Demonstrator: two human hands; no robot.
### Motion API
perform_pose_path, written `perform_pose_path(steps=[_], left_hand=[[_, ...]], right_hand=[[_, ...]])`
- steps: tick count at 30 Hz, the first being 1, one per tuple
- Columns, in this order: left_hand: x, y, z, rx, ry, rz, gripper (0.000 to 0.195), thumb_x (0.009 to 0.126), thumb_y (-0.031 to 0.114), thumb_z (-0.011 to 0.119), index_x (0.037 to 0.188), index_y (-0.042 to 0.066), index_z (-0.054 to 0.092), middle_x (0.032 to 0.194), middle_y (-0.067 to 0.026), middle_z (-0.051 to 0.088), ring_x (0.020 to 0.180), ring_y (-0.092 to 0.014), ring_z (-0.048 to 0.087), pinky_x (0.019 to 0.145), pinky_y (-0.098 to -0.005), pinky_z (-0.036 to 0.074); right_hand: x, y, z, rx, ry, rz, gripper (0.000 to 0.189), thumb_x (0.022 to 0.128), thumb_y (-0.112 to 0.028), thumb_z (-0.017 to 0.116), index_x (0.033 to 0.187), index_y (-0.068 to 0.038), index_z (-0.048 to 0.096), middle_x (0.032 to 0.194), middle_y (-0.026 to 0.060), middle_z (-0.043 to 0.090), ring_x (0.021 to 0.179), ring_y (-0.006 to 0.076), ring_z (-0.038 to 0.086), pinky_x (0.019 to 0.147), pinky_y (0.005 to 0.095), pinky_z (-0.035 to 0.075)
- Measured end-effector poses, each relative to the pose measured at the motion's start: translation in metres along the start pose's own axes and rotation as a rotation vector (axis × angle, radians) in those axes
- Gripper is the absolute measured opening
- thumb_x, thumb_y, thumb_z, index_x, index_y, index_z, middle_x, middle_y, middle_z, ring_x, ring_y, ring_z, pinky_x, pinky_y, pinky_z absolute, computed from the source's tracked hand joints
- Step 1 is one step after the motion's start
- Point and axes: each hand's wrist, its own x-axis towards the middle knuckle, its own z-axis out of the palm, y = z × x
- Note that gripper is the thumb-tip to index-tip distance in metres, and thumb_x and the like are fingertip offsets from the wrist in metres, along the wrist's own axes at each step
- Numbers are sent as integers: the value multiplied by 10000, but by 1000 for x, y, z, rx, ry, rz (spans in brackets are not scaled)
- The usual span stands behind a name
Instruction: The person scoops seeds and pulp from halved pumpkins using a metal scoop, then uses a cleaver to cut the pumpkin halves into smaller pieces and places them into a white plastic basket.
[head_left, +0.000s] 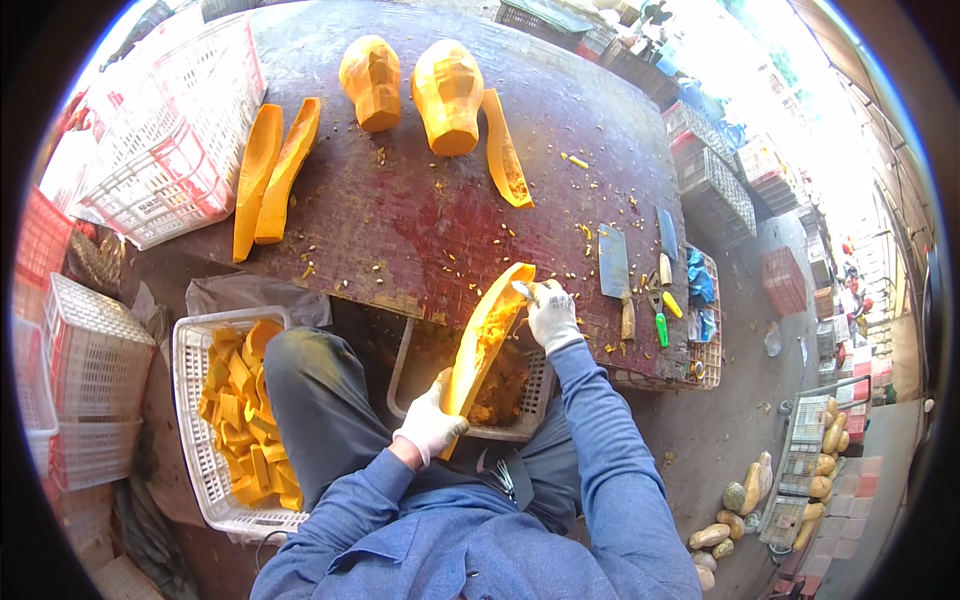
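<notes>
A long peeled piece of butternut squash (486, 330) slants over my lap, its hollow side up with stringy pulp in it. My left hand (431, 422), in a white glove, grips its lower end. At the upper end my right hand (553, 311), gloved too, is closed on a small shiny metal tool (520, 288) that touches the hollow; most of the tool is hidden by the fingers. Beneath the squash, between my knees, a plastic crate (401, 375) holds orange pulp (499, 386). Two peeled squash bulbs (373, 82) (448, 94) and a cut strip (504, 150) lie farther back.
Seeds dot the wooden table (360, 202). Two cleavers (613, 259) (667, 232) and a green-handled peeler (660, 319) lie right. Two squash lengths (257, 180) (289, 172) lie left beside a crate (161, 180). Squash chunks (247, 420) fill a white crate (187, 450) by my left knee.
</notes>
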Motion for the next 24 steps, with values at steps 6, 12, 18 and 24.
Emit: perform_pose_path(steps=[6,12,18,24], left_hand=[[0,-4,-1,12,13,1,982,659,68,811,1535,-42,381,1462,-209,552,1363,-261,521,1154,-278,368],[3,-8,1,72,11,56,981,688,143,791,1560,10,363,1396,-243,594,1268,-319,601,1090,-296,439],[3,-7,0,55,20,49,967,685,127,794,1548,-7,377,1402,-235,590,1273,-309,593,1095,-291,432],[5,-6,-2,57,24,37,970,687,120,798,1548,-11,373,1425,-234,573,1294,-303,578,1110,-292,421]], right_hand=[[-51,-39,-4,185,-148,-103,250,856,-64,712,1102,-37,745,928,203,672,808,364,683,739,435,564],[-9,3,-1,-19,-76,31,154,871,-63,632,986,-38,732,931,194,672,841,366,683,755,451,563],[-35,-43,-8,204,-91,-215,192,840,-46,677,1021,-25,738,965,215,689,868,380,687,790,451,571],[-22,-35,5,152,-157,-142,172,837,-66,696,997,-18,737,968,232,688,871,378,692,779,438,571]])
